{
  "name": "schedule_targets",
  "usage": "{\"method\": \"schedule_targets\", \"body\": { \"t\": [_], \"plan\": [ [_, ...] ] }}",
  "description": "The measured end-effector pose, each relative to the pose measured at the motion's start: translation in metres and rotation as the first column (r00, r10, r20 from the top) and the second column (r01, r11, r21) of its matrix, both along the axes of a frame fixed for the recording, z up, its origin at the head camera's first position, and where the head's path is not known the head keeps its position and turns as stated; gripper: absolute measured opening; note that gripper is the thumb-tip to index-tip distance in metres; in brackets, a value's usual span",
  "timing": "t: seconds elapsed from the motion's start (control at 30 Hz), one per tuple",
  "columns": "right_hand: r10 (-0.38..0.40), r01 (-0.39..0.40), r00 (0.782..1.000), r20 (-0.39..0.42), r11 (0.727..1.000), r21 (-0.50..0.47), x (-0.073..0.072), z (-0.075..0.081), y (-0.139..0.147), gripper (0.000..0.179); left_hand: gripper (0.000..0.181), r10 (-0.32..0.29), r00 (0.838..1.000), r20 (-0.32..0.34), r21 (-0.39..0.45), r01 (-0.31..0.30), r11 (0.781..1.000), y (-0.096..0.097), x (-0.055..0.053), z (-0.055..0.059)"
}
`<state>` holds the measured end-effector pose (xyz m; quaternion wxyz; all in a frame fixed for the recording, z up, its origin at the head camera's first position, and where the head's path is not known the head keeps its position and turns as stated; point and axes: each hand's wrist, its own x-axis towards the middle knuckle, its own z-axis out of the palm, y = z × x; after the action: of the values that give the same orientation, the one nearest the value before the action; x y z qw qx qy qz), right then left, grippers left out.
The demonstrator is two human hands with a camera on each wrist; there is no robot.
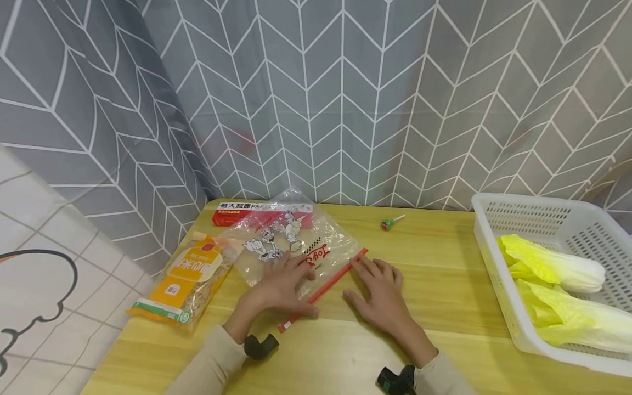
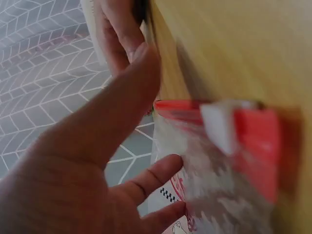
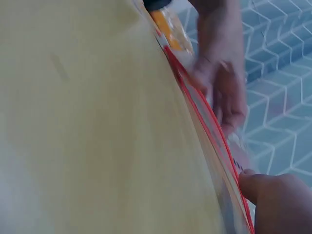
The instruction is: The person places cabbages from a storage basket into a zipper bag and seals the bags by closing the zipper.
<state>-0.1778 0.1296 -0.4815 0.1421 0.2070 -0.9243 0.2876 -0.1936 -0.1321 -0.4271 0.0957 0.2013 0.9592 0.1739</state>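
Note:
A clear zip bag point(image 1: 311, 241) with cartoon figures and red lettering lies flat on the table, its red zip edge point(image 1: 333, 281) running diagonally towards me. My left hand point(image 1: 282, 285) rests on the bag with fingers spread, thumb near the lower end of the red edge. A white slider point(image 2: 219, 127) sits at that end in the left wrist view. At the upper end, the fingertips of my right hand point(image 1: 380, 296) touch the red edge, the thumb held apart. In the right wrist view, two red lines of the bag's mouth point(image 3: 207, 114) show a gap between them.
An orange packet of dried food point(image 1: 190, 280) lies left of the bag. Partly under the bag is a red and white box point(image 1: 232, 214). A lollipop point(image 1: 391, 221) lies at the back. On the right, a white plastic basket point(image 1: 498, 291) holds two cabbages point(image 1: 577, 318). Grey patterned curtain behind.

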Motion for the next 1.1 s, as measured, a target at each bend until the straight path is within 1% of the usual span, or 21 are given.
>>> {"method": "schedule_targets", "body": {
  "t": [0.03, 0.1, 0.2, 0.27, 0.33, 0.43, 0.53, 0.63, 0.77, 0.83, 0.9, 0.97, 1.03, 1.1],
  "plan": [
    [-0.008, 0.008, 1.0, 0.001, 1.0, -0.008, -0.001, 0.001, 0.004, 0.069, 0.067, -0.01, 1.0, 0.019, -0.018, 0.01, 1.0, 0.001, 0.001, 0.0],
    [-0.015, 0.015, 1.0, 0.003, 1.0, -0.018, -0.003, 0.001, 0.011, 0.068, 0.067, -0.019, 0.999, 0.033, -0.019, 0.019, 1.0, 0.001, 0.001, -0.001],
    [-0.011, 0.011, 1.0, 0.005, 1.0, -0.015, -0.004, 0.0, 0.016, 0.067, 0.057, -0.022, 0.999, 0.035, 0.038, 0.02, 0.999, 0.001, -0.001, -0.003],
    [-0.005, 0.005, 1.0, 0.007, 1.0, -0.01, -0.005, 0.0, 0.018, 0.065, 0.05, -0.022, 1.0, 0.013, 0.086, 0.021, 0.996, 0.0, -0.003, -0.006],
    [-0.001, 0.001, 1.0, 0.006, 1.0, -0.007, -0.005, 0.0, 0.019, 0.064, 0.047, -0.027, 1.0, -0.015, 0.117, 0.028, 0.993, 0.0, -0.004, -0.009],
    [0.001, -0.001, 1.0, 0.004, 1.0, -0.006, -0.004, 0.0, 0.02, 0.064, 0.048, -0.045, 0.997, -0.057, 0.133, 0.053, 0.99, 0.001, -0.005, -0.017],
    [0.005, -0.005, 1.0, -0.004, 1.0, -0.008, -0.004, 0.0, 0.02, 0.064, 0.046, -0.056, 0.994, -0.09, 0.13, 0.067, 0.989, 0.004, -0.005, -0.023],
    [0.011, -0.011, 1.0, -0.006, 1.0, -0.015, -0.004, 0.0, 0.019, 0.065, 0.037, -0.043, 0.992, -0.12, 0.161, 0.062, 0.985, 0.007, -0.004, -0.028],
    [0.016, -0.016, 1.0, -0.002, 1.0, -0.025, -0.003, 0.001, 0.017, 0.066, 0.023, -0.017, 0.987, -0.16, 0.218, 0.052, 0.975, 0.009, -0.004, -0.03],
    [0.017, -0.017, 1.0, 0.001, 0.999, -0.027, -0.003, 0.0, 0.016, 0.065, 0.017, 0.004, 0.981, -0.192, 0.246, 0.045, 0.968, 0.01, -0.003, -0.031],
    [0.02, -0.02, 1.0, 0.002, 0.999, -0.027, -0.002, 0.0, 0.016, 0.065, 0.014, 0.037, 0.972, -0.23, 0.274, 0.029, 0.961, 0.011, -0.003, -0.032],
    [0.029, -0.029, 1.0, -0.003, 0.999, -0.021, -0.002, -0.001, 0.016, 0.064, 0.012, 0.07, 0.957, -0.282, 0.306, 0.021, 0.952, 0.013, -0.002, -0.034],
    [0.055, -0.055, 0.998, -0.016, 0.998, -0.011, -0.002, -0.001, 0.016, 0.062, 0.013, 0.098, 0.941, -0.323, 0.335, 0.017, 0.942, 0.015, -0.001, -0.036],
    [0.093, -0.093, 0.995, -0.031, 0.996, 0.006, -0.002, -0.001, 0.016, 0.061, 0.015, 0.113, 0.919, -0.378, 0.354, 0.031, 0.935, 0.019, 0.0, -0.039]
  ]
}}
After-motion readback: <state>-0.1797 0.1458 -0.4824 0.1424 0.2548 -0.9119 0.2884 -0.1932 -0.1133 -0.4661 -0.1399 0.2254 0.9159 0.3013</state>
